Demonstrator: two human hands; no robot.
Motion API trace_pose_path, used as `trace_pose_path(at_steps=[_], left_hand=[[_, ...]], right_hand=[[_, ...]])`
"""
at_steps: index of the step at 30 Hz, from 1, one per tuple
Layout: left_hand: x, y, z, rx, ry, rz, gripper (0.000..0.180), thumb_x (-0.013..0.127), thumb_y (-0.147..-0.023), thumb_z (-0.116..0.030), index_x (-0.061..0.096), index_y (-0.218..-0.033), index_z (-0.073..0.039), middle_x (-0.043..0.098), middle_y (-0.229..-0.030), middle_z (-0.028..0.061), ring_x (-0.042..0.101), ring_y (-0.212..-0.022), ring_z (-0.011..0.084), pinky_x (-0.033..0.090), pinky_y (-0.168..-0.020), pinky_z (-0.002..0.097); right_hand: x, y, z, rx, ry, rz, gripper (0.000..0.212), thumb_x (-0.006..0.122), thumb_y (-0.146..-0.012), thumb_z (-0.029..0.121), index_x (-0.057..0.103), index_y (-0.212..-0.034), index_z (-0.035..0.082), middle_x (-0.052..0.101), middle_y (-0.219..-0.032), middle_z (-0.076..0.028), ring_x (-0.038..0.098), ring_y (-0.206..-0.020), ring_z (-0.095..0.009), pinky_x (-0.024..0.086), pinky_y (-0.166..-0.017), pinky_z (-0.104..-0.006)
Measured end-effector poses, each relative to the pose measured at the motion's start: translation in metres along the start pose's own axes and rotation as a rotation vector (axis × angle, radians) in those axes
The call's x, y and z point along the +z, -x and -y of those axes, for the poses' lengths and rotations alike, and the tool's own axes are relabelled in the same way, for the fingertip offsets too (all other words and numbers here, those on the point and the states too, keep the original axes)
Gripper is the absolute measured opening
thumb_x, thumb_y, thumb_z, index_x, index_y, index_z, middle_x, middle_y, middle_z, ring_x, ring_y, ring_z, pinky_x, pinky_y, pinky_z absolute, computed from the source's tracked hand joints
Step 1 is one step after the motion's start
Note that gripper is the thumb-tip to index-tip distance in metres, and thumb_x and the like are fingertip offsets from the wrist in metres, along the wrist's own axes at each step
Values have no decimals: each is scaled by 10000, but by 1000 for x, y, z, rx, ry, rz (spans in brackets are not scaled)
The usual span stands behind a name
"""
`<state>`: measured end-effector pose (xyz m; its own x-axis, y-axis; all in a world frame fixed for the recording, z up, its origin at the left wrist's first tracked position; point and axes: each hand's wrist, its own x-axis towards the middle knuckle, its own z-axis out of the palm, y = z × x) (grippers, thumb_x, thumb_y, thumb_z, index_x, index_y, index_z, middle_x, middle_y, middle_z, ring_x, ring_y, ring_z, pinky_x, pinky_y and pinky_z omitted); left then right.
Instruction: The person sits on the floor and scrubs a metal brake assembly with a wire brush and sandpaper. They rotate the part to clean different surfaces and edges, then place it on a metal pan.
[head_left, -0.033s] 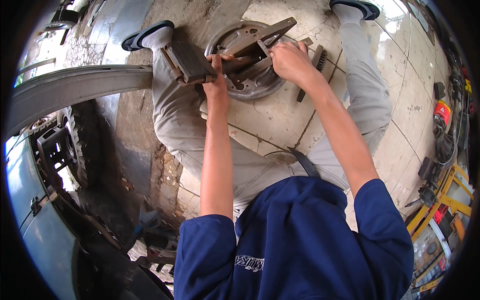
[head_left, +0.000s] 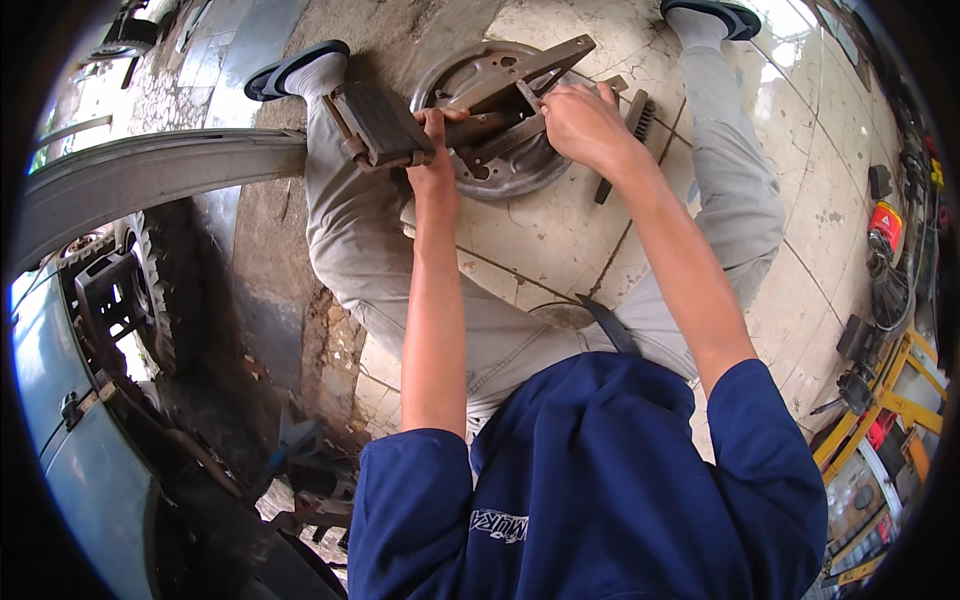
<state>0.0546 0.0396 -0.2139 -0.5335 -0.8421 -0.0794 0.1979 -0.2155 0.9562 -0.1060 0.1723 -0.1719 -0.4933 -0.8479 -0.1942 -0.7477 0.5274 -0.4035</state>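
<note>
Between my legs lies a round metal backing plate point(head_left: 505, 184) on the floor. Above it is a rust-brown metal bracket point(head_left: 515, 78) with long arms; a dark rectangular block point(head_left: 378, 125) sits at its left end. My left hand point(head_left: 434, 150) is closed around the bracket beside the block, its fingers partly hidden. My right hand point(head_left: 585, 122) is closed at the bracket's right side, pinching a small flat grey piece point(head_left: 528, 97) whose kind I cannot make out. Right of this hand, a wire brush point(head_left: 622, 145) with dark bristles rests near the plate.
A curved grey metal beam point(head_left: 165, 180) reaches in from the left to my left leg. Below it stand a knobby tyre point(head_left: 150, 290) and a blue-grey vehicle panel point(head_left: 90, 490). At the right edge are a red can point(head_left: 885, 225), a yellow metal frame point(head_left: 880, 405) and assorted tools.
</note>
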Motion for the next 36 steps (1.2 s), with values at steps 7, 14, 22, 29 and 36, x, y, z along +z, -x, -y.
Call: trace_pose_path(at_steps=[7,14,22,29,36], left_hand=[[6,-8,-1,14,58,-22,181,561,-1024,-189,549,-953,-22,672,-909,101,646,-935,215,474,-949,369],[12,-6,-6,-27,18,-63,168,543,-1033,-177,527,-967,-24,670,-903,101,641,-940,218,471,-954,380],[10,-5,-2,22,44,-26,176,541,-1034,-179,531,-956,-21,668,-902,105,641,-942,219,476,-947,382],[10,-7,-1,31,44,-23,181,548,-1029,-181,533,-954,-17,671,-893,113,649,-923,220,481,-940,387],[8,-7,5,81,81,-27,166,547,-1025,-165,539,-944,-20,677,-867,115,655,-905,220,483,-933,385]], right_hand=[[5,-10,-7,24,-42,-104,304,435,-945,118,706,-1012,-1,680,-1125,-172,582,-1169,-334,298,-1090,-571],[13,-11,-15,-6,-107,-120,293,431,-977,155,686,-1013,15,701,-1037,-191,626,-1075,-358,334,-1060,-571],[5,-9,-9,54,-332,-196,278,434,-978,161,677,-1004,31,710,-907,-209,667,-939,-394,343,-1053,-595],[-7,-6,2,94,-186,-80,280,424,-964,131,682,-985,25,713,-922,-212,676,-942,-388,294,-1077,-645],[-6,-7,11,122,-161,-54,278,435,-943,113,682,-1028,16,718,-988,-189,675,-1002,-363,225,-1110,-671]])
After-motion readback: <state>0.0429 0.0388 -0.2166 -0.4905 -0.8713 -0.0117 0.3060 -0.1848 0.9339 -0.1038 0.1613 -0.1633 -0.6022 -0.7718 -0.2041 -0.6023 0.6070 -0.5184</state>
